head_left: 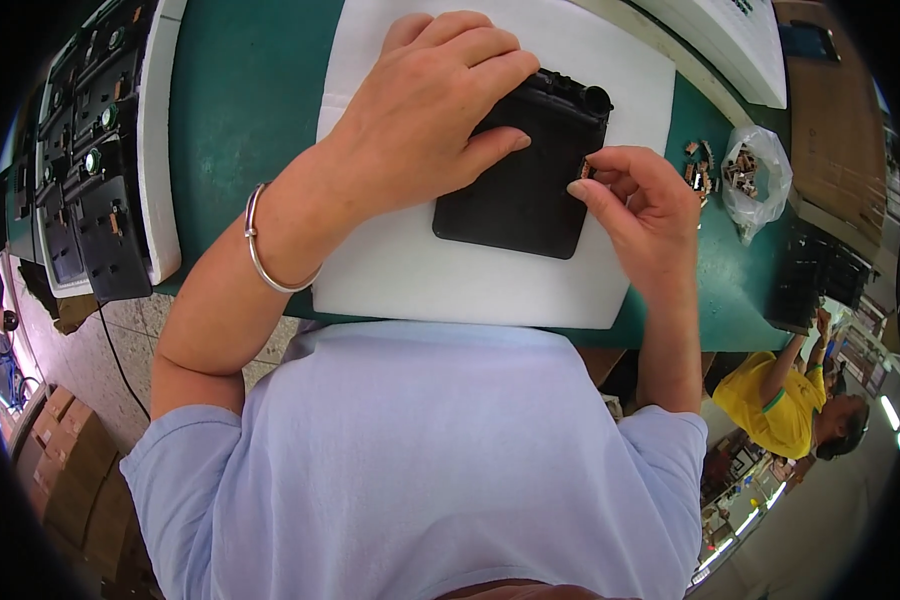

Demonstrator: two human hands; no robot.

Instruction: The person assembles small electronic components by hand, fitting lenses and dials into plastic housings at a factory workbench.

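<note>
A flat black plastic panel (515, 195) with a ridged far edge lies on a white foam sheet (450, 290). My left hand (435, 110) reaches across its far left part, fingers curled over the far edge and thumb resting against the face; the fingertips are partly hidden. At the panel's right edge, my right hand (645, 205) pinches a small copper-coloured part (586, 170) between thumb and forefinger. That part touches or nearly touches the panel; I cannot tell which.
Right of the foam, loose small copper-coloured parts (700, 172) lie beside a clear plastic bag (760, 185) of similar pieces. A white foam tray (160, 150) at left holds several black panels. A white box (730, 40) stands far right. Another person in a yellow shirt (775, 405) works beyond.
</note>
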